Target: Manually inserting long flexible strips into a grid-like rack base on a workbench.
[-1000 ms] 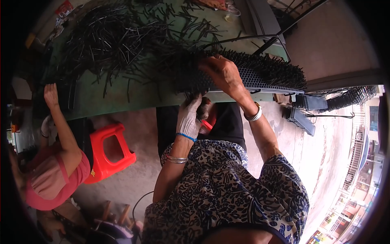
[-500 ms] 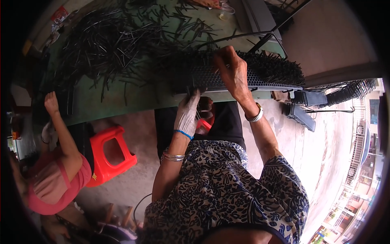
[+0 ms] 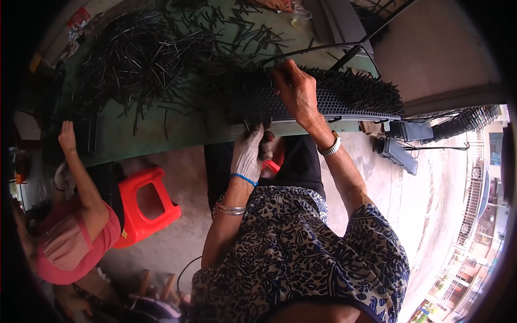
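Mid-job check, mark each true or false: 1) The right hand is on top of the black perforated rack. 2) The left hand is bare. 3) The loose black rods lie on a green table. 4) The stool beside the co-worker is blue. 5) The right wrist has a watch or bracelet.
1) True: the right hand rests on the black perforated rack, which is bristling with rods.
2) False: the left hand wears a light glove and sits at the rack's near edge.
3) True: the loose black rods are heaped on the green table.
4) False: the stool is red.
5) True: a pale wristband circles the right wrist.
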Motion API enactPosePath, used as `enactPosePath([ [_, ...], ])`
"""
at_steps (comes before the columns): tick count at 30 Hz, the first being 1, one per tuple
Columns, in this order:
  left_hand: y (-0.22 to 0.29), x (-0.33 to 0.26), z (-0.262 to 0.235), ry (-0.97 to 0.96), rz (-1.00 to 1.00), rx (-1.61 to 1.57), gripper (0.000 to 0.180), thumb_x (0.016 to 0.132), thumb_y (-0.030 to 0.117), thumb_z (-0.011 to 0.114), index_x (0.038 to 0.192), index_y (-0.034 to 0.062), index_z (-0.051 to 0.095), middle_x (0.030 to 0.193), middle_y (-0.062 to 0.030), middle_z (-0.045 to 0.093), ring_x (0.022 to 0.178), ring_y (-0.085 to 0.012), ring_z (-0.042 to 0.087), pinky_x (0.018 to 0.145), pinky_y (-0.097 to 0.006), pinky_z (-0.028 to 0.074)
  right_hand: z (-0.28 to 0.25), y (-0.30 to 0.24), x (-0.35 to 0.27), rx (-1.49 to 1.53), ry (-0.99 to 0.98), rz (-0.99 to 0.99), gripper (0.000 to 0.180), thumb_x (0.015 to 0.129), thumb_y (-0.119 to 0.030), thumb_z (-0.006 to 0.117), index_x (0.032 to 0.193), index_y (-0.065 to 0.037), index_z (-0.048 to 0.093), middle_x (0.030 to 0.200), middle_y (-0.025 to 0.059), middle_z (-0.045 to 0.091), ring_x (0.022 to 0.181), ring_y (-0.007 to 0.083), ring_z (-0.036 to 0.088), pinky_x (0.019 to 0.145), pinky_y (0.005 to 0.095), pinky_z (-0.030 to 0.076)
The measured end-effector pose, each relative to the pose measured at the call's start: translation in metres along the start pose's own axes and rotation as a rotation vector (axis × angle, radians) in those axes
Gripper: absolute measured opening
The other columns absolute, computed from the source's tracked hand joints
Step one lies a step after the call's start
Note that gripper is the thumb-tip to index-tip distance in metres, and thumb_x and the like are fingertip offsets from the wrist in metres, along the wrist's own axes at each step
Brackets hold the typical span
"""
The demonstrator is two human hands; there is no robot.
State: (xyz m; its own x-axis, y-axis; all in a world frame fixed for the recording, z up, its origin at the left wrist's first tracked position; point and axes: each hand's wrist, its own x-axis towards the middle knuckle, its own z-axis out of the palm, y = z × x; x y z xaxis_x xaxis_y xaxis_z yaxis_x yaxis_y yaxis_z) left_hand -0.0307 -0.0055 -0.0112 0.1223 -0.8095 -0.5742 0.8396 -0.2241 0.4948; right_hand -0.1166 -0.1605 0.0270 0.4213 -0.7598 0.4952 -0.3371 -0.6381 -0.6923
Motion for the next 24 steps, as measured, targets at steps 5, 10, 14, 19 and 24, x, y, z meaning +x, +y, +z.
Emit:
enactPosePath([
  [5, -0.001, -0.004, 0.0, -0.004, -0.015, -0.028, 0.026, 0.094, 0.026, 0.063, 0.107, 0.0037, 0.061, 0.074, -0.0041, 0.057, 0.05, -0.0069, 0.045, 0.042, -0.02, 0.033, -0.001, -0.003, -0.004, 0.031, -0.05, 0.052, 0.01, 0.091, -0.006, 0.061, 0.099, -0.001, 0.059, 0.071, 0.0103, 0.066, 0.058, 0.0137, 0.064, 0.053, 0.0266, 0.048],
  [10, -0.005, -0.005, 0.001, 0.012, 0.008, 0.015, 0.026, 0.095, 0.026, 0.062, 0.108, 0.0041, 0.06, 0.072, -0.0038, 0.056, 0.052, -0.0069, 0.046, 0.041, -0.019, 0.031, 0.004, 0.002, -0.004, -0.24, -0.08, -0.085, 0.016, 0.087, -0.014, 0.065, 0.101, -0.007, 0.062, 0.082, 0.0117, 0.062, 0.069, 0.0216, 0.065, 0.058, 0.0347, 0.051],
  [14, -0.005, -0.005, 0.004, -0.004, 0.012, 0.024, 0.025, 0.095, 0.026, 0.062, 0.108, 0.0047, 0.06, 0.071, -0.0043, 0.057, 0.052, -0.0074, 0.047, 0.041, -0.019, 0.032, 0.012, 0.004, -0.006, -0.544, -0.108, -0.185, 0.022, 0.083, -0.024, 0.068, 0.102, -0.013, 0.063, 0.09, 0.0159, 0.056, 0.08, 0.0322, 0.061, 0.065, 0.0426, 0.052],
  [19, -0.001, -0.011, 0.008, 0.037, 0.046, 0.064, 0.025, 0.094, 0.027, 0.063, 0.106, 0.0049, 0.061, 0.071, -0.0051, 0.058, 0.051, -0.0084, 0.049, 0.041, -0.02, 0.034, -0.011, -0.011, -0.012, -0.343, -0.28, 0.001, 0.025, 0.086, -0.024, 0.067, 0.099, -0.003, 0.064, 0.087, 0.0147, 0.065, 0.081, 0.0322, 0.064, 0.07, 0.0383, 0.052],
  [24, 0.004, -0.014, 0.018, 0.011, 0.041, 0.14, 0.027, 0.095, 0.03, 0.061, 0.106, 0.0057, 0.061, 0.073, -0.0077, 0.062, 0.052, -0.0103, 0.054, 0.041, -0.022, 0.038, -0.028, -0.014, -0.02, 0.247, -0.524, 0.245, 0.016, 0.086, -0.012, 0.065, 0.097, -0.001, 0.066, 0.081, 0.0142, 0.069, 0.074, 0.0234, 0.067, 0.067, 0.0327, 0.051],
])
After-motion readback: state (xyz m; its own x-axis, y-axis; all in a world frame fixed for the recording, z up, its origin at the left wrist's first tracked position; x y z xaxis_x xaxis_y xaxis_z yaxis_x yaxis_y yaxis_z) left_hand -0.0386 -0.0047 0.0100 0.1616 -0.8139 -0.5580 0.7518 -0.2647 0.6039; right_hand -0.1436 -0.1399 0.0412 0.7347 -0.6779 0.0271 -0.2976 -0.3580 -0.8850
